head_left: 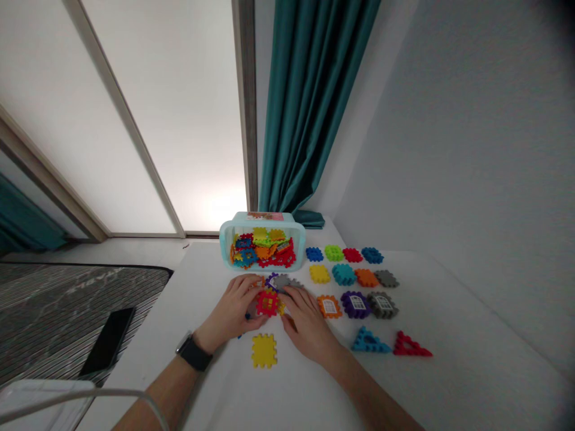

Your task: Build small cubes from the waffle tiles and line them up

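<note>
Between my hands lies a small cluster of interlocking plastic tiles, with a red window tile (268, 303) on top and yellow showing through and beside it. My left hand (236, 305) curls around the cluster's left side, thumb near its lower edge. From the right, my right hand (309, 326) closes on the same cluster, fingers bent over its edge. Just beyond the fingertips are a purple tile (272, 281) and a grey tile (287, 281), partly covered. A flat yellow tile (264, 351) lies nearer me. The fingers hide some of the pieces.
A light-blue bin (260, 269) lies tipped toward me, full of mixed tiles. Right of my hands sit rows of stacked tiles, including a purple stack (355, 304). Blue triangles (370, 341) and red triangles (411, 345) are nearer. A white cable (112, 392) crosses the lower left.
</note>
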The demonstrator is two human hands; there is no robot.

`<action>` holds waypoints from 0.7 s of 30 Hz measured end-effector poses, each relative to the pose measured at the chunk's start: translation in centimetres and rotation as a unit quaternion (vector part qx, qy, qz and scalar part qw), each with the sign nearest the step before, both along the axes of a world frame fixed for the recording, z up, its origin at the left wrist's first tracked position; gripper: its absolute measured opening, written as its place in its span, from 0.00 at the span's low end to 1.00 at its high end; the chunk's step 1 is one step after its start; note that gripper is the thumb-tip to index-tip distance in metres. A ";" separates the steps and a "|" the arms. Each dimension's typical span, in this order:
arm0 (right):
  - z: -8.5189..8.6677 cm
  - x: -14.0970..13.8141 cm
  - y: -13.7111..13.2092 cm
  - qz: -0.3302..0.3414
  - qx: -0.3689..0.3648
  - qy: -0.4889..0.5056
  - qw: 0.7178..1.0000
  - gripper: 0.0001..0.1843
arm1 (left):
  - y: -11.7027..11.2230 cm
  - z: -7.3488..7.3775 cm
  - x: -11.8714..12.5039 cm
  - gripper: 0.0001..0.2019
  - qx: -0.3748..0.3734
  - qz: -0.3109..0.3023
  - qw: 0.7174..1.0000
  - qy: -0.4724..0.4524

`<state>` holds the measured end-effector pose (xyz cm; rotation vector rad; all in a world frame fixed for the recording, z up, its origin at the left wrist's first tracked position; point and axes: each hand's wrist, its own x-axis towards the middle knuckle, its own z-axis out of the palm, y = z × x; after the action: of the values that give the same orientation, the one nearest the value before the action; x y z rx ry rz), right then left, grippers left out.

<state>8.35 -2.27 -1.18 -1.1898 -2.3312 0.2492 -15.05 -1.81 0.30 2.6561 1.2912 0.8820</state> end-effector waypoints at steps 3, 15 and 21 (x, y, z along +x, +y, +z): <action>0.4 -0.6 -0.4 -0.015 0.018 0.103 0.994 0.30 | -0.4 0.5 0.6 0.27 0.052 -0.016 0.998 -0.019; 0.0 -1.5 0.0 -0.018 -0.234 0.458 0.857 0.23 | -0.6 1.0 2.0 0.17 0.161 0.000 0.986 -0.038; 0.3 -1.8 -0.4 -0.018 -0.264 0.476 0.839 0.23 | -0.8 0.5 1.7 0.10 0.117 0.031 0.987 -0.102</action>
<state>6.50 -2.66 -0.88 -0.9793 -1.3658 1.2222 -13.38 -2.56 0.84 2.6129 1.2986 1.3533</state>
